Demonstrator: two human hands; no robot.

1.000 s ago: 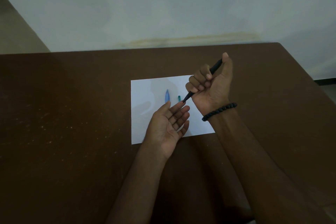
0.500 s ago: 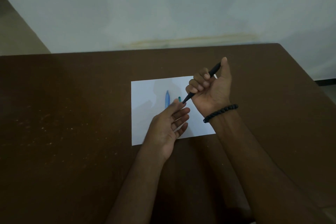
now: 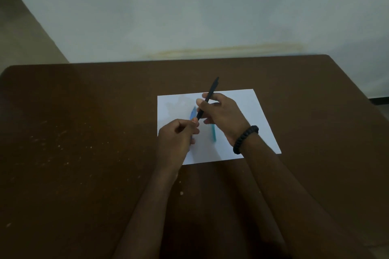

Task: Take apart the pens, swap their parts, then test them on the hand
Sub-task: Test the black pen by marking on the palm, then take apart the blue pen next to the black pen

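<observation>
A black pen (image 3: 207, 99) is held slanted above a white sheet of paper (image 3: 250, 111). My right hand (image 3: 223, 114) grips the pen's middle between thumb and fingers. My left hand (image 3: 179, 136) pinches the pen's lower tip with thumb and forefinger. On the paper below lie a blue pen part (image 3: 193, 113), mostly hidden behind my left hand, and a teal pen part (image 3: 213, 133) under my right wrist. A black bead bracelet (image 3: 245, 139) sits on my right wrist.
The paper lies on a dark brown table (image 3: 84, 143) with pale specks on its left side. A pale wall (image 3: 189, 6) rises behind the table's far edge.
My left hand has turned over from an open palm and closed onto the pen's tip. My right hand has shifted its grip, the pen now standing more upright. The view has moved.
</observation>
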